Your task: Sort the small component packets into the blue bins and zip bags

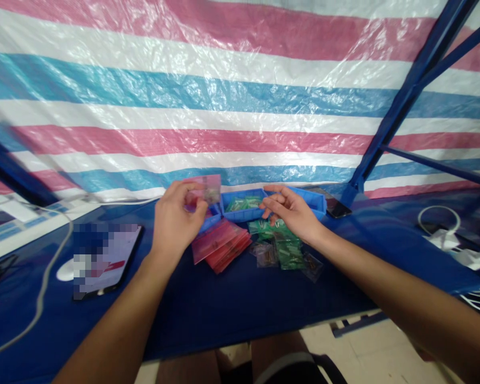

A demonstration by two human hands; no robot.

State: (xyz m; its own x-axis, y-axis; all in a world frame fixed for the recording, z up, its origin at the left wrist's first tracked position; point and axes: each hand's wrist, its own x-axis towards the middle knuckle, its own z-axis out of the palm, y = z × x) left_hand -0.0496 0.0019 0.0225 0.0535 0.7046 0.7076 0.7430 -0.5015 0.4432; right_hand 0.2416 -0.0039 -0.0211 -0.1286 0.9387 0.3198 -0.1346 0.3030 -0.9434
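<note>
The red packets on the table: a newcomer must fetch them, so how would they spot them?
Find the blue plastic bins on the blue table. In front lies a fanned stack of flat red plastic packets, its colour unlike the green packets and clear packets beside it.

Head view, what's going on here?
A person's left hand holds up a translucent pink plastic bag. The right hand hovers by a blue plastic bin containing green packets, fingers loosely curled; I can't tell whether it holds anything. In front of the bins, a fanned stack of red-pink plastic bags lies on the blue tabletop, with green plastic packets and small clear packets to its right.
</note>
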